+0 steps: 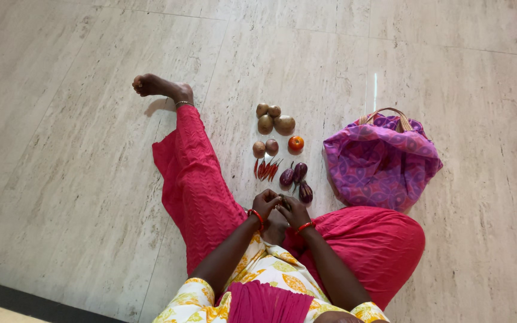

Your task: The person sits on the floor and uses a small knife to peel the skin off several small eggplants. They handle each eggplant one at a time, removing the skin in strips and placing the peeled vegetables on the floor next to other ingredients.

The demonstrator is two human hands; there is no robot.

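I sit on a pale tiled floor with my left leg stretched out. My left hand (266, 203) and my right hand (294, 210) meet close together just in front of me, fingers curled around something small and dark that I cannot make out. Just beyond them lie three small purple eggplants (296, 176). Farther out are a bunch of red chillies (266, 169), a red tomato (295, 143), two brown round vegetables (265, 148) and several potatoes (273, 118).
A purple patterned cloth bag (380, 160) with tan handles sits on the floor to the right of the vegetables. My bent right knee in red cloth (378, 239) lies below the bag. My bare left foot (160, 88) rests far left.
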